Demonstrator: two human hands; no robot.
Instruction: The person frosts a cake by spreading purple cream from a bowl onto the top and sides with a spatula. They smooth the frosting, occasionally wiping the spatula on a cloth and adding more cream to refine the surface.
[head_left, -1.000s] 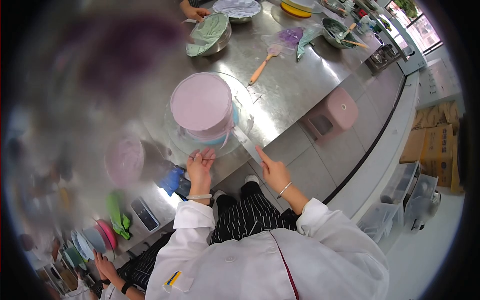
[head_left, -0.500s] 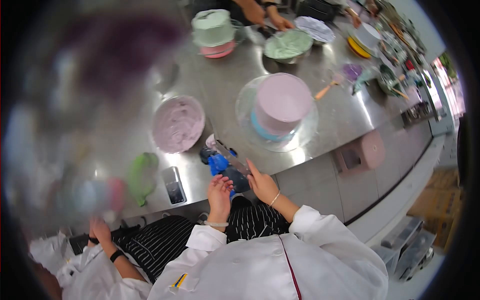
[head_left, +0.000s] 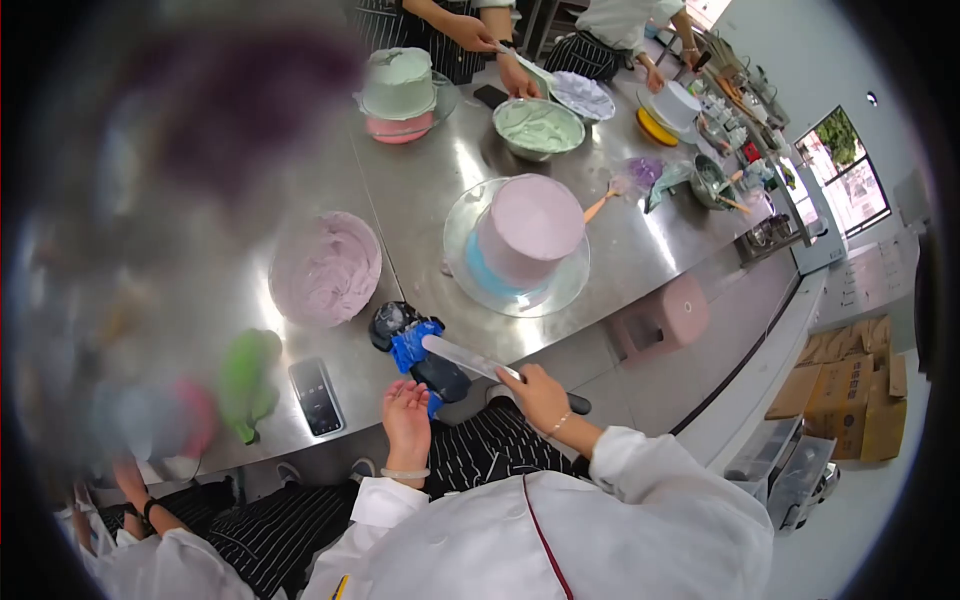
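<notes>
My right hand (head_left: 546, 402) is closed round the dark handle of a long metal spatula (head_left: 470, 360). The blade points left, and its tip lies over a blue and black object (head_left: 412, 343) at the table edge. My left hand (head_left: 406, 420) is held palm up beside that object, fingers apart, with nothing in it. Ahead stands a smooth pale pink cake (head_left: 537, 218) over a light blue base, on a clear turntable (head_left: 463, 240). Left of it sits a bowl of pinkish cream (head_left: 330, 270).
A phone (head_left: 316, 397) and a green item (head_left: 248, 380) lie near the front edge. Co-workers' hands (head_left: 515, 75) are by a bowl of green cream (head_left: 538, 128). A pink stool (head_left: 672, 312) stands beyond the table's right edge. A purple blur covers the upper left.
The view has shifted, showing more of the room at the right. My right hand has moved away from my left, and the spatula now lies flatter, its tip apart from the lump of cream.
</notes>
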